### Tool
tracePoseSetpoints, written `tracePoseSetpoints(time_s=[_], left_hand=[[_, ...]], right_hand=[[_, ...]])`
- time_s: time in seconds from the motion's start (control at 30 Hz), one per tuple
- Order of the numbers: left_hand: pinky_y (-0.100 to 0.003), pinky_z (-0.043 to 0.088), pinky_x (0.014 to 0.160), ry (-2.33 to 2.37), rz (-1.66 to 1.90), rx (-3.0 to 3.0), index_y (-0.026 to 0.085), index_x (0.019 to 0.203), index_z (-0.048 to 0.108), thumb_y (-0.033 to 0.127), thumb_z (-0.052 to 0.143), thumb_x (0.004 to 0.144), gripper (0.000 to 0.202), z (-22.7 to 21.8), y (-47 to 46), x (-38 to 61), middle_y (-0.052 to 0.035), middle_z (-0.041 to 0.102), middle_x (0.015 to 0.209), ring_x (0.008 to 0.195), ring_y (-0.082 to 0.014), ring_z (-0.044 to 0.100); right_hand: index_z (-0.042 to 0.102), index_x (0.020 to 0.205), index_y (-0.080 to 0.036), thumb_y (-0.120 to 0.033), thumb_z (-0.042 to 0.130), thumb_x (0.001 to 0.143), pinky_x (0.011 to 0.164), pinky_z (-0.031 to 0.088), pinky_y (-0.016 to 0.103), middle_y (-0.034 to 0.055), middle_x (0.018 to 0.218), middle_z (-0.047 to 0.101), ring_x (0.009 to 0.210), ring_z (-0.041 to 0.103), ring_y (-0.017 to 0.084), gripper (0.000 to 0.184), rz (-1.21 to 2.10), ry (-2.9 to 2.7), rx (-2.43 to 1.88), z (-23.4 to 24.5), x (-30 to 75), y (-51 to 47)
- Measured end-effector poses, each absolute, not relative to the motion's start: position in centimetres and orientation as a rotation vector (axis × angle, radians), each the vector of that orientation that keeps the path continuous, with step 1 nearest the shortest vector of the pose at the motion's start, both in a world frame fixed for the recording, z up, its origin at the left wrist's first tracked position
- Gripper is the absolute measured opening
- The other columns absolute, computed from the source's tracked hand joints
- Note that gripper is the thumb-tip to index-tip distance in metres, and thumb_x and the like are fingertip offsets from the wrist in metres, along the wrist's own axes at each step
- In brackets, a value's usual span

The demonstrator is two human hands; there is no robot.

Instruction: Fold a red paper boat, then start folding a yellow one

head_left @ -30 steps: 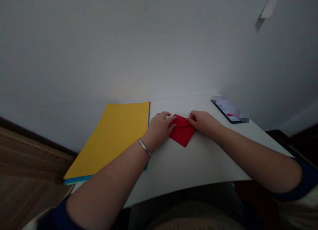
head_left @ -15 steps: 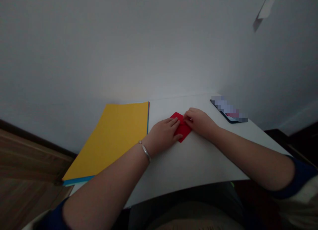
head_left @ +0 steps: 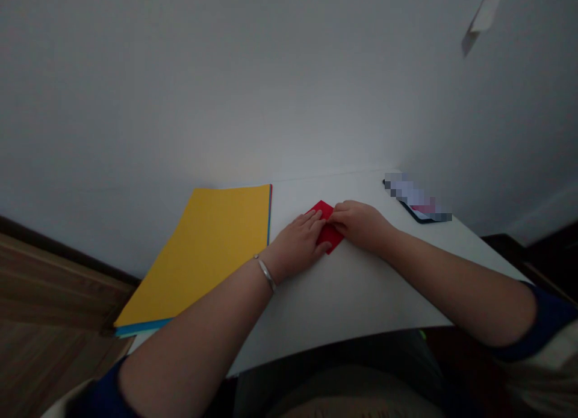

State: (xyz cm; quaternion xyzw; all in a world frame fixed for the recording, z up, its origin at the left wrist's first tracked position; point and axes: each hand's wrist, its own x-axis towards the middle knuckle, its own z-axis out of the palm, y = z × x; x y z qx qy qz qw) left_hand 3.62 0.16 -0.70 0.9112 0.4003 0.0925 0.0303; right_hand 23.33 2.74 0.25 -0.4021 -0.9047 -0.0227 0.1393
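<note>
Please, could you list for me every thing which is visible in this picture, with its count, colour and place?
red paper: one, red, under the hands
sheet stack: one, yellow on top, blue at edge, left on table
phone-like device: one, dark rim, screen blurred, far right on table
table: one, white, centre
wall: greyish white, behind table
strip: one, whitish, upper right
wooden panelling: brown, lower left
dark shapes: too dim to count, right edge and below table
bracelet: one, silvery, left wrist
sleeves: two, dark blue and pale, lower corners
left hand: one, bare, flat on red paper
right hand: one, bare, fingertips at red paper
</note>
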Motion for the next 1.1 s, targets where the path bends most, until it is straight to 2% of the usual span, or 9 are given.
tracePoseSetpoints(time_s=[0.17,0.3,0.43,0.53,0.73,1.1], left_hand=[[-0.039,0.022,0.118,1.253,0.239,2.826,0.004,0.137,0.045,0.04,0.045,0.095,0.056,-0.1,-0.3,3.7,-0.0196,0.042,0.148,0.141,-0.0252,0.033],[-0.041,0.031,0.113,1.301,0.225,2.847,0.008,0.135,0.048,0.045,0.046,0.095,0.055,0.6,-0.9,3.9,-0.0181,0.048,0.143,0.137,-0.027,0.04],[-0.04,0.046,0.096,1.429,0.157,2.848,0.007,0.119,0.06,0.043,0.047,0.094,0.046,1.3,-1.3,4.2,-0.018,0.062,0.122,0.115,-0.0286,0.056],[-0.038,0.051,0.081,1.583,0.103,2.82,0.007,0.104,0.066,0.044,0.048,0.093,0.043,1.6,-1.5,4.5,-0.0177,0.065,0.107,0.098,-0.0287,0.06],[-0.036,0.049,0.07,1.836,0.064,2.744,0.009,0.092,0.07,0.046,0.044,0.094,0.045,1.7,-1.6,4.7,-0.0178,0.063,0.094,0.09,-0.0288,0.059],[-0.042,0.046,0.069,1.952,0.083,2.747,0.009,0.087,0.071,0.034,0.047,0.092,0.035,1.5,-1.3,4.5,-0.019,0.064,0.089,0.085,-0.0311,0.061]], right_hand=[[0.072,0.093,-0.019,-0.016,0.051,0.086,0.071,0.039,0.03,0.0068,0.091,0.068,0.084,0.058,0.02,0.023,-0.131,-2.671,-1.216,0.9,23.0,2.6],[0.072,0.085,-0.018,-0.016,0.05,0.086,0.069,0.038,0.03,0.0078,0.089,0.068,0.081,0.058,0.02,0.022,-0.164,-2.742,-1.29,1.4,22.9,2.6],[0.07,0.077,-0.017,-0.016,0.05,0.085,0.064,0.038,0.03,0.0087,0.086,0.067,0.079,0.059,0.02,0.022,-0.227,-2.779,-1.375,1.9,22.8,2.4],[0.069,0.076,-0.017,-0.014,0.048,0.085,0.06,0.037,0.03,0.0093,0.086,0.068,0.079,0.06,0.02,0.023,-0.248,-2.758,-1.47,2.2,22.7,2.1],[0.07,0.081,-0.015,-0.011,0.045,0.084,0.058,0.041,0.031,0.0124,0.087,0.068,0.078,0.064,0.023,0.025,-0.28,-2.743,-1.612,2.5,22.8,1.8],[0.072,0.084,-0.015,-0.004,0.043,0.082,0.054,0.043,0.034,0.0179,0.087,0.07,0.079,0.068,0.031,0.031,-0.273,-2.67,-1.904,3.2,22.8,1.2]])
